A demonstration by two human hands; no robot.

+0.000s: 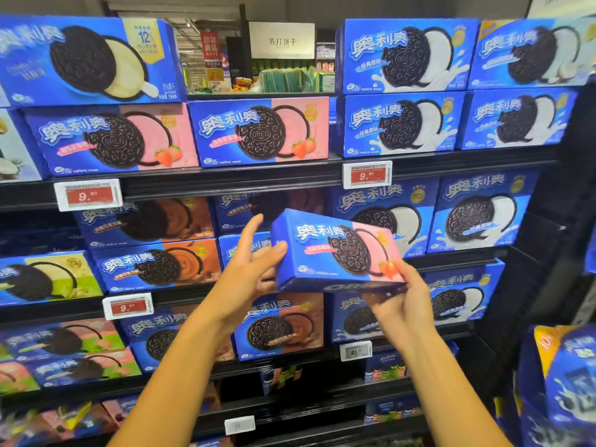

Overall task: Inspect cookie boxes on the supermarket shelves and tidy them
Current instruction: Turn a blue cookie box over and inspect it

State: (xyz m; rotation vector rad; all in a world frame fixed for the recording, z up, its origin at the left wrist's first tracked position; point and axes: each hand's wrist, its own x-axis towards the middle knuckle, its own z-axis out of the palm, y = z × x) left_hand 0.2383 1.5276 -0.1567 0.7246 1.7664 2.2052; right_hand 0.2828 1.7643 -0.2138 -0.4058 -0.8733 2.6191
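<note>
A blue and pink strawberry cookie box (335, 250) is held tilted in front of the middle shelf. My right hand (403, 298) grips its lower right corner from below. My left hand (251, 262) is spread beside the box's left end, thumb touching its edge. On the top shelf, two matching strawberry boxes (258, 130) stand side by side, with an open gap above the right one. Blue original-flavour boxes (400, 124) fill the right side.
Chocolate boxes (154, 266) and green-fronted boxes (48, 279) line the middle and lower shelves. Red price tags (88, 195) hang on the shelf edges. A stack of blue packs (561, 382) stands close at the lower right.
</note>
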